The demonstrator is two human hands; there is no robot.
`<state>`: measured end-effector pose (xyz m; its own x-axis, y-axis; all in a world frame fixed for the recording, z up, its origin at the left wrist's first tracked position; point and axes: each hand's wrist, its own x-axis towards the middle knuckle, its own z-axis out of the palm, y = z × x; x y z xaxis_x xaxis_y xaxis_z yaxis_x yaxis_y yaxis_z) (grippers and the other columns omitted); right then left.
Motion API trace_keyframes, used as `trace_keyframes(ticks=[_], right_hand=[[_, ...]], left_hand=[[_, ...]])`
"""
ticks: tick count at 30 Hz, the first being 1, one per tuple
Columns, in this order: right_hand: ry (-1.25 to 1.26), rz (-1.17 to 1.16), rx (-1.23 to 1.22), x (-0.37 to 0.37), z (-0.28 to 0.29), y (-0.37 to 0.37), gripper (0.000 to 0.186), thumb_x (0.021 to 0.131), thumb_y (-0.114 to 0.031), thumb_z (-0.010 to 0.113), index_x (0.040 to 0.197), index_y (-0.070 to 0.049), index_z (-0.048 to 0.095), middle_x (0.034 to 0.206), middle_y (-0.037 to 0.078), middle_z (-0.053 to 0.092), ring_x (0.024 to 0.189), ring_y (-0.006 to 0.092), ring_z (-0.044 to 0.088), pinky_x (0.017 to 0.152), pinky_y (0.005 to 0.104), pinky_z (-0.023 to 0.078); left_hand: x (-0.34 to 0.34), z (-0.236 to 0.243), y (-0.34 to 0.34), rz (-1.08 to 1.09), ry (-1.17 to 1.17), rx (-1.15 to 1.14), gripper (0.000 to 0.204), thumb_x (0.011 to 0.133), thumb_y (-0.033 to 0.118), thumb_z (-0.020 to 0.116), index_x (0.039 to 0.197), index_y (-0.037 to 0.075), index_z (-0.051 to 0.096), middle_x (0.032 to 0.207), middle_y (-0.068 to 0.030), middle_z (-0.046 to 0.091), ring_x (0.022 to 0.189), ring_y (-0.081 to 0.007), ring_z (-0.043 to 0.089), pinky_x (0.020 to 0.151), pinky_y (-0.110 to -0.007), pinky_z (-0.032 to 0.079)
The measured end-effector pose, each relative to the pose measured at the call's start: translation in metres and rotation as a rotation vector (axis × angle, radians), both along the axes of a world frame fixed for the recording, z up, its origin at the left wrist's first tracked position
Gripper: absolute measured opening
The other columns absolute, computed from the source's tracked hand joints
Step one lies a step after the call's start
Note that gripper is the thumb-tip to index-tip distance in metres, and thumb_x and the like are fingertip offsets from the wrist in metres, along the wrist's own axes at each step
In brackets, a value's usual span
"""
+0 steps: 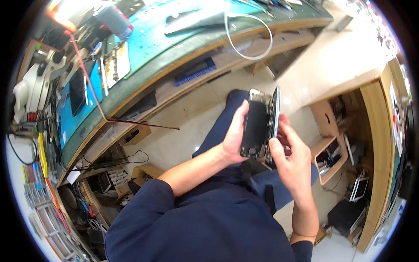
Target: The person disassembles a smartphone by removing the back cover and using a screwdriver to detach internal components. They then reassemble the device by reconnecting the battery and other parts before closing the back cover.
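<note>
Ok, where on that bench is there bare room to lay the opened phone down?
The teal mat is bare between the red-capped can and the white cable loop. Its left end, around the microscope and tools, is crowded. Both hands hold the phone.

Pale floor (187,126) at frame centre lay open; curved green-topped workbench (144,83) crowded upper left; wooden shelf unit (371,131) blocked right.
</note>
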<state>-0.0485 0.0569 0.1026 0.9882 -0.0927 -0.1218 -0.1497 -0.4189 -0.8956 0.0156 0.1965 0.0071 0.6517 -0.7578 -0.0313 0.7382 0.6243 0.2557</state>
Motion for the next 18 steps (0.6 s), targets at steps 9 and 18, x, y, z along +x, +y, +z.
trace_keyframes(ticks=[9, 18], right_hand=[[0.006, 0.071, -0.187, 0.023, 0.001, 0.008, 0.028, 0.094, -0.011, 0.062, 0.118, 0.002, 0.066, 0.088, 0.014, 0.074, 0.074, 0.0187, 0.073, 0.068, 0.0318, 0.058], [0.011, 0.15, -0.447, 0.056, 0.033, -0.001, 0.038, 0.093, -0.034, 0.073, 0.114, -0.002, 0.072, 0.085, 0.013, 0.075, 0.075, 0.0213, 0.074, 0.07, 0.0338, 0.058]], left_hand=[[0.01, -0.009, 0.022, 0.158, 0.083, -0.055, 0.077, 0.106, 0.064, 0.022, 0.152, 0.006, 0.044, 0.145, -0.0181, 0.057, 0.131, -0.0329, 0.058, 0.114, -0.05, 0.045], [0.025, -0.004, 0.045, 0.128, 0.106, -0.173, 0.073, 0.106, 0.063, 0.024, 0.148, 0.008, 0.049, 0.138, -0.0131, 0.062, 0.122, -0.0281, 0.065, 0.107, -0.047, 0.051]])
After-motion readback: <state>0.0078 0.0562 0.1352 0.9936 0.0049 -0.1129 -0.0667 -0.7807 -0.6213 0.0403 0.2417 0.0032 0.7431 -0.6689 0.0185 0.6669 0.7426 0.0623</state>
